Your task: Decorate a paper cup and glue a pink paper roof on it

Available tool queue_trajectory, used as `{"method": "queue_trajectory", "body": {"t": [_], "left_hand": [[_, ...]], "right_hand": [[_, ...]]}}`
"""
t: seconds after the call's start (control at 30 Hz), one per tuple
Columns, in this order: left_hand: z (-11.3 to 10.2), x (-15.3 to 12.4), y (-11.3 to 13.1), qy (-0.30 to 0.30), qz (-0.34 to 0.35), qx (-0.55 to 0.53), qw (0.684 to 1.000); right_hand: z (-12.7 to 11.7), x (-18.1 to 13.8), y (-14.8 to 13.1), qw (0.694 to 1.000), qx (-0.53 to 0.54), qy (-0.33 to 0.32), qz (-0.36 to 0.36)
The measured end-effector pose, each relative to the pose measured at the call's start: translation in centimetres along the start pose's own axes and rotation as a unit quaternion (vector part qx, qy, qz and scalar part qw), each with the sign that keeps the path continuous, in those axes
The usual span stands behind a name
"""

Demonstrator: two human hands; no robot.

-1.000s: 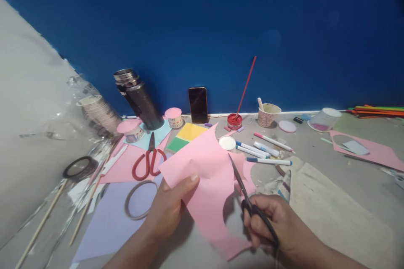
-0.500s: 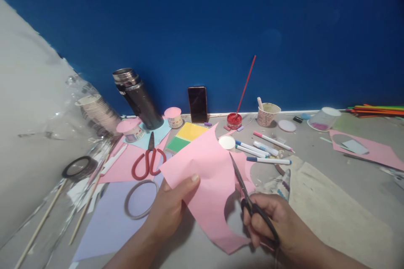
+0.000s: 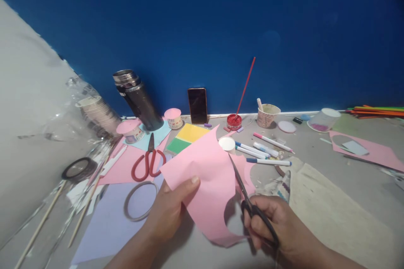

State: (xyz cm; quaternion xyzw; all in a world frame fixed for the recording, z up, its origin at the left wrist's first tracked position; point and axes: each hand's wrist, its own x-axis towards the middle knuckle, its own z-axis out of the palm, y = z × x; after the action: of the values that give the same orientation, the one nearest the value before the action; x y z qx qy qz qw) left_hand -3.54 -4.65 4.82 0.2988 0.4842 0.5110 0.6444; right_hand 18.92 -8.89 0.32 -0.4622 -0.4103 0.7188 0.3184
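A sheet of pink paper (image 3: 205, 176) is gripped by my left hand (image 3: 175, 206), thumb on top and fingers hidden beneath. Its right side has a rounded cut-out, and its edges are irregular. In my right hand (image 3: 271, 222) is a pair of black-handled scissors (image 3: 242, 183), fingers in the loops. The blades point up and away along the sheet's right edge and look nearly together. Behind them lies another pink scrap (image 3: 245, 172) with curved edges. A white paper cup (image 3: 227, 144) stands just past the sheet.
Red-handled scissors (image 3: 148, 164) and a tape ring (image 3: 125, 201) lie left, on coloured paper. A dark flask (image 3: 142, 105), a phone (image 3: 198, 105) and a red paint pot (image 3: 234, 122) with a stick stand along the blue wall. Several markers (image 3: 268, 161) lie right of centre.
The lower edge of the pink sheet has lifted slightly. Both hands stay nearly in place, still holding the paper and the scissors.
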Motion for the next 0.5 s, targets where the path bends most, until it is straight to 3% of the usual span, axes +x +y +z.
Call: {"method": "queue_trajectory", "body": {"t": [0.1, 0.3, 0.5], "left_hand": [[-0.1, 0.1, 0.1, -0.023, -0.008, 0.010, 1.000], [-0.1, 0.2, 0.2, -0.001, -0.001, -0.004, 1.000], [-0.1, 0.4, 0.4, -0.021, -0.008, 0.017, 1.000]], "right_hand": [[0.0, 0.1, 0.2, 1.000, 0.008, 0.000, -0.004], [0.1, 0.0, -0.4, 0.999, -0.016, -0.013, -0.029], [0.2, 0.0, -0.7, 0.999, -0.002, -0.027, -0.030]]}}
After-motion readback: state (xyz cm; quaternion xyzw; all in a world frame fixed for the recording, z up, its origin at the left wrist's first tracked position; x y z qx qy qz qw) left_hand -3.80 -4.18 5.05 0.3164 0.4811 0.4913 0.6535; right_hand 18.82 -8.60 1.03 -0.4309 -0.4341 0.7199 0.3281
